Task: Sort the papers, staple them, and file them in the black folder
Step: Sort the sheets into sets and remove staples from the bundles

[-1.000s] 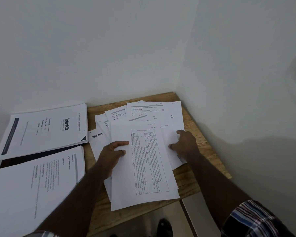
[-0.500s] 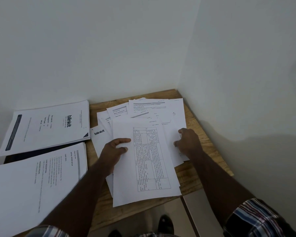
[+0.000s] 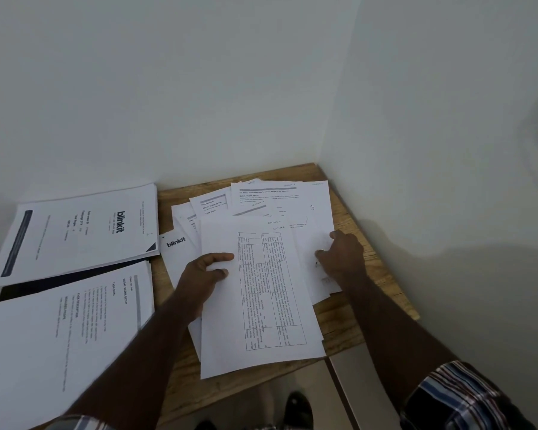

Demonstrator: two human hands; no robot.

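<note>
A loose pile of printed papers [image 3: 280, 200] lies fanned on the wooden table [image 3: 348, 318]. On top is a sheet with a printed grid [image 3: 261, 305], its near end hanging over the table's front edge. My left hand [image 3: 204, 274] grips this sheet's left edge, thumb on top. My right hand [image 3: 342, 259] rests with bent fingers on the sheets just right of it, pinching one of them. A dark strip of the black folder [image 3: 59, 282] shows at left between two paper stacks. No stapler is in view.
A "blinkit" stack [image 3: 81, 231] lies at the back left and a second stack [image 3: 59, 336] at the front left, both over the folder. Walls close the table's back and right sides. A shoe [image 3: 297, 408] and the floor show below the front edge.
My right hand has crept slightly to the right on the pile. My left hand keeps its grip on the grid sheet. The papers have barely shifted.
</note>
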